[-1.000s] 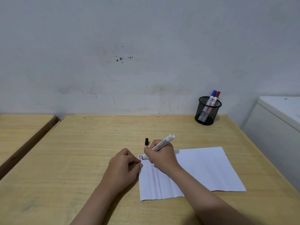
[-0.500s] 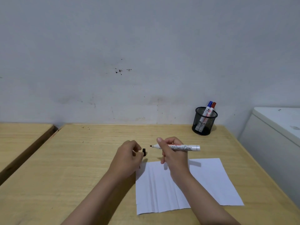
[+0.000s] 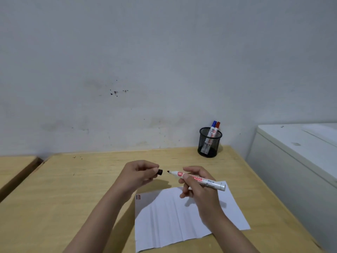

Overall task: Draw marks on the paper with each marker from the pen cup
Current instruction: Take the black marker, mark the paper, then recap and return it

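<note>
My right hand (image 3: 197, 189) holds an uncapped white marker (image 3: 198, 179) level above the table, its black tip pointing left. My left hand (image 3: 138, 175) pinches the black cap (image 3: 160, 172) a short gap from that tip. Below both hands lies the creased white paper (image 3: 182, 216), with three short marks, blue, red and black (image 3: 138, 197), in its far left corner. The black mesh pen cup (image 3: 209, 142) stands at the table's back right with a blue-capped marker (image 3: 213, 125) and a red-capped marker (image 3: 217, 126) inside.
The wooden table (image 3: 73, 198) meets a grey wall at the back. A second wooden table (image 3: 14, 167) sits to the left across a gap. A white cabinet (image 3: 295, 161) stands close against the right side.
My right hand lifted the marker off the paper and turned it level, tip to the left. My left hand picked the black cap up from the table and brought it near the tip.
</note>
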